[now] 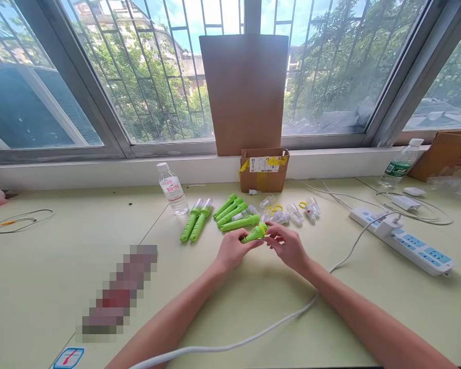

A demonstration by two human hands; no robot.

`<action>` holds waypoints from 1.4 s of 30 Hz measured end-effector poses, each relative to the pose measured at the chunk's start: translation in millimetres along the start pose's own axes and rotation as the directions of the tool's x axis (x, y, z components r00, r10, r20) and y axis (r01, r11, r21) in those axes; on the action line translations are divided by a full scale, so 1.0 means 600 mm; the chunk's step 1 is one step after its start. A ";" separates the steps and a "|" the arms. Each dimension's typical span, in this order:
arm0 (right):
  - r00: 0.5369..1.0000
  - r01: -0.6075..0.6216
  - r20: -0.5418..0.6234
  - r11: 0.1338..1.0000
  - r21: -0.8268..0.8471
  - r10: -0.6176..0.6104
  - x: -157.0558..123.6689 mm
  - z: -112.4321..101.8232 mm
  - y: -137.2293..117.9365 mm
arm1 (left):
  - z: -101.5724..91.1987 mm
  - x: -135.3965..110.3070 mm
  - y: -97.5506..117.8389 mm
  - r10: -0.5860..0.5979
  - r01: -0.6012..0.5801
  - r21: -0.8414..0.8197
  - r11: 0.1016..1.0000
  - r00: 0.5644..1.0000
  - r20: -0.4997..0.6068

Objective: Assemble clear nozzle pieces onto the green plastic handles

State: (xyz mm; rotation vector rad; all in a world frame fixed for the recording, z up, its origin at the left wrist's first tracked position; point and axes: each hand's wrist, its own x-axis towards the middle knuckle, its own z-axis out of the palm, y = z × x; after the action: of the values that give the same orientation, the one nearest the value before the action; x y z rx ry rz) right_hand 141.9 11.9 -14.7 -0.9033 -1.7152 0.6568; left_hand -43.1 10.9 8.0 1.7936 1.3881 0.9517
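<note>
Over the pale green table point(61, 256), my left hand point(232, 249) grips a green plastic handle piece point(254, 234) by its lower end. At the handle's upper end, where a yellow part shows, the fingers of my right hand point(288, 246) are pinched. Just beyond my hands lie several more green handles point(234, 212), and two finished green pieces with clear caps point(195, 220) rest to their left. Small clear caps point(295, 212) and yellow rings point(275, 208) are scattered to the right.
A small open cardboard box point(264, 169) stands by the window sill under a tall cardboard sheet point(246, 92). A water bottle point(172, 188) stands at left, another bottle point(401, 164) at right. A white power strip point(407, 241) and its cable point(253, 333) cross the table.
</note>
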 end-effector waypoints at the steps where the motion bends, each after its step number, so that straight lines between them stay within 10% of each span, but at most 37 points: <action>1: 1.000 0.000 -0.002 1.000 -0.002 0.000 0.000 0.000 0.001 | 0.000 0.000 -0.001 0.023 -0.023 0.021 1.000 1.000 -0.007; 33: 0.996 -0.063 0.069 0.996 0.061 0.058 0.005 0.000 -0.005 | -0.029 -0.006 0.014 -0.228 0.429 -0.289 0.856 0.814 0.534; 42: 0.998 -0.044 0.047 0.998 0.041 0.042 0.006 -0.008 -0.001 | -0.004 -0.005 0.004 -0.155 0.301 -0.424 0.854 0.926 0.345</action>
State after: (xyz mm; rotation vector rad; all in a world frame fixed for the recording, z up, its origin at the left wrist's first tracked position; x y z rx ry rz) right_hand 145.8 14.4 -10.7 -0.9040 -1.7204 0.7444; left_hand -44.5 7.9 10.6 1.3029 1.0386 0.7663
